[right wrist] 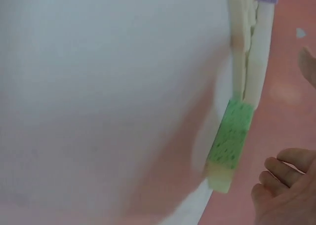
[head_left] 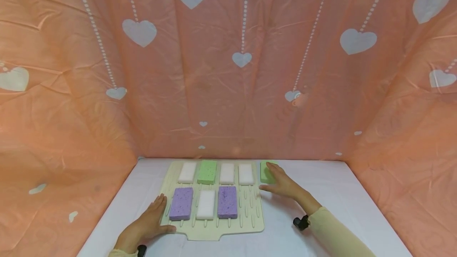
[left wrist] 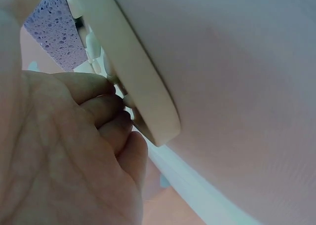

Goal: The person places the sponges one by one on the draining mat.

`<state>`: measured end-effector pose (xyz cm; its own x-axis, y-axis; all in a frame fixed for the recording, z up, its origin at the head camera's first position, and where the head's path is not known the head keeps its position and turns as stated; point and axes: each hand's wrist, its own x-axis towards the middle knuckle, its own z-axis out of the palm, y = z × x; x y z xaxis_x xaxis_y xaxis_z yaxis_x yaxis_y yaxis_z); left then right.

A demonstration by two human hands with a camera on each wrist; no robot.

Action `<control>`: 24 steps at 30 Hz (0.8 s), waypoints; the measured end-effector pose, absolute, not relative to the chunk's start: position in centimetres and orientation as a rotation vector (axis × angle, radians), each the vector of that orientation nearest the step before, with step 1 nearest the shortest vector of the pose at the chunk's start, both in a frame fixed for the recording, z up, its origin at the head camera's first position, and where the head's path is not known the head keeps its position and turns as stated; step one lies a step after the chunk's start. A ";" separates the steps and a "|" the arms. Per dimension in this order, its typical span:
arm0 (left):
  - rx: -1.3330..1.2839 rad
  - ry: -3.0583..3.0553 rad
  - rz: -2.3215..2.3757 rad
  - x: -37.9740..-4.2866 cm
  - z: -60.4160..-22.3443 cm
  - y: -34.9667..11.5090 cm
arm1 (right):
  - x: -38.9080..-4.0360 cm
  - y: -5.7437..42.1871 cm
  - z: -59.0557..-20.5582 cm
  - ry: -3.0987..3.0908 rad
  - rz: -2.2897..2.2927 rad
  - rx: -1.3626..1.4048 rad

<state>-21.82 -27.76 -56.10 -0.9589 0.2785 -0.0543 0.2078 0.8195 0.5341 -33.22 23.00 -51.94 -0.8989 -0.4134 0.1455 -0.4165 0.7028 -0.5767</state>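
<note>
A cream ridged drying mat (head_left: 210, 231) lies on the white table, bearing two rows of sponges. In the far row are white sponges and a green sponge (head_left: 207, 171); the near row has a purple sponge (head_left: 181, 204), a white sponge (head_left: 206, 204) and another purple sponge (head_left: 227, 201). My left hand (head_left: 148, 221) rests at the mat's left edge, thumb spread near the front corner; its fingertips touch the mat's rim (left wrist: 143, 82). Just right of the mat sits a second green sponge (right wrist: 232, 133). Over it hovers my right hand (head_left: 283, 181), fingers spread, apart from the sponge in the right wrist view.
Orange cloth (head_left: 214, 102) with white hearts forms the back and side walls. The white tabletop (head_left: 342, 197) stretches to the right of the mat. Dark wrist camera straps (head_left: 301, 222) sit by both sleeves.
</note>
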 end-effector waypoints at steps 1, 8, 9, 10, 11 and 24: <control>0.389 2.873 0.818 -21.8 -56.0 -27.8 | -33.5 23.1 -52.0 -2.895 0.977 0.701; 0.400 2.872 0.836 -21.8 -56.1 -27.8 | -34.9 24.2 -52.9 -2.909 0.948 0.686; 0.404 2.875 0.829 -21.8 -56.2 -27.8 | -35.1 24.3 -52.9 -2.910 0.939 0.687; 0.394 2.880 0.811 -21.8 -56.2 -27.7 | -35.2 24.4 -53.0 -2.904 0.929 0.696; 0.393 2.883 0.803 -21.7 -56.1 -27.7 | -35.4 24.5 -53.0 -2.903 0.925 0.699; 0.284 2.834 0.725 -21.2 -53.5 -26.2 | -37.0 25.0 -53.1 -3.005 0.913 0.622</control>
